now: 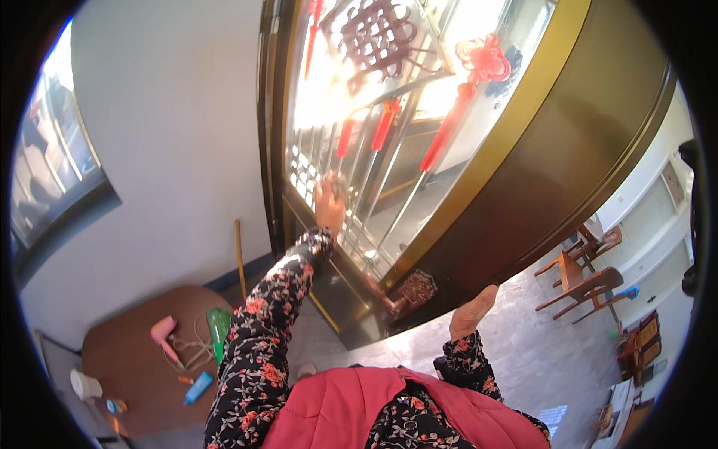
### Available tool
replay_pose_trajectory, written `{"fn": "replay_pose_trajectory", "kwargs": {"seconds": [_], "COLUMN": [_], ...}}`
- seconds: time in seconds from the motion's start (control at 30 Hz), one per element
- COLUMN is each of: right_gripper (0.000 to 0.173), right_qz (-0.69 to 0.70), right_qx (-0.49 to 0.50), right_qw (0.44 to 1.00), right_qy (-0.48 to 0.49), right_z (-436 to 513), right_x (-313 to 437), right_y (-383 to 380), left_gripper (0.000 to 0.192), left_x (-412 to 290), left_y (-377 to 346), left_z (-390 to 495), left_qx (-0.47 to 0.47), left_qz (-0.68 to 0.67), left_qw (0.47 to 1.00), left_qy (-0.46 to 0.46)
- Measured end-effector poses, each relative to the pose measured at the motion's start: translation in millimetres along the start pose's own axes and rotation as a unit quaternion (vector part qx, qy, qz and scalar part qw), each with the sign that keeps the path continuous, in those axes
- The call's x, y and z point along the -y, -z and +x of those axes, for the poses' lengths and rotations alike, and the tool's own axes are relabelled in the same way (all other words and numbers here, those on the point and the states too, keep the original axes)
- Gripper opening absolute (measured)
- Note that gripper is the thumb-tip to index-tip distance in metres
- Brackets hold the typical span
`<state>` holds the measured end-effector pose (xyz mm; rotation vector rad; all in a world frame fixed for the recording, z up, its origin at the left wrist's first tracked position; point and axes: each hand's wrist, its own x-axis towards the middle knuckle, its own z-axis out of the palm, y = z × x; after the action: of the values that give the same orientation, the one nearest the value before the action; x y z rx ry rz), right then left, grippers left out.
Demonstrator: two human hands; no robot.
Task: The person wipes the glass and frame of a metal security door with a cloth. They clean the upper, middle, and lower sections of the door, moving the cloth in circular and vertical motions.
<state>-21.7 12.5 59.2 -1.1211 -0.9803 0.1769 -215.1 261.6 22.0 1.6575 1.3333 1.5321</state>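
Observation:
A dark metal door (pixel 521 185) with a gold inner border and a glass panel (pixel 443 191) stands tilted across the view in front of me. My left hand (pixel 330 212) reaches to the lower left of the glass. A small greyish crumpled wad (pixel 340 185), perhaps a cloth, is at its fingers, though blur hides the details. My right hand (pixel 472 314) grips the door's near edge, its fingers partly hidden behind it. Thin bars run along the glass. Red knotted ornaments (pixel 482 62) and a dark knot-shaped lattice (pixel 381 36) show in the panel. Beside the lower edge is a carved reddish-brown ornament (pixel 412 293).
A brown table (pixel 140 387) at the left carries a pink hair dryer (pixel 164 331), a green bottle (pixel 217 325), a blue tube (pixel 198 387) and a white cup (pixel 86 384). A wooden stick (pixel 240 252) leans by the wall. Wooden chairs (pixel 583 280) stand at the right.

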Motion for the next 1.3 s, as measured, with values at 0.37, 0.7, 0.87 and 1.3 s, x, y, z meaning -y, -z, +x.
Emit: {"fn": "replay_pose_trajectory", "kwargs": {"seconds": [0.37,0.7,0.87,1.3], "right_gripper": [0.065,0.05,0.053,0.056], "right_qz": [-0.05,0.081,0.113,0.131], "right_qx": [-0.075,-0.093,-0.027,-0.094], "right_qw": [0.996,0.992,0.993,0.987], "right_qy": [0.002,-0.029,0.003,0.001], "right_z": [6,9,10,-23], "right_x": [-22,-35,-41,-61], "right_y": [22,13,16,38], "left_gripper": [0.061,0.04,0.033,0.023], "left_x": [-165,-90,-148,-265], "left_y": [18,56,67,130], "left_z": [38,164,165,189], "left_qx": [-0.048,-0.181,-0.209,-0.183], "left_qz": [-0.021,-0.007,-0.085,0.045], "left_qw": [0.882,0.978,0.958,0.83], "left_qy": [-0.468,-0.107,-0.178,-0.525]}}
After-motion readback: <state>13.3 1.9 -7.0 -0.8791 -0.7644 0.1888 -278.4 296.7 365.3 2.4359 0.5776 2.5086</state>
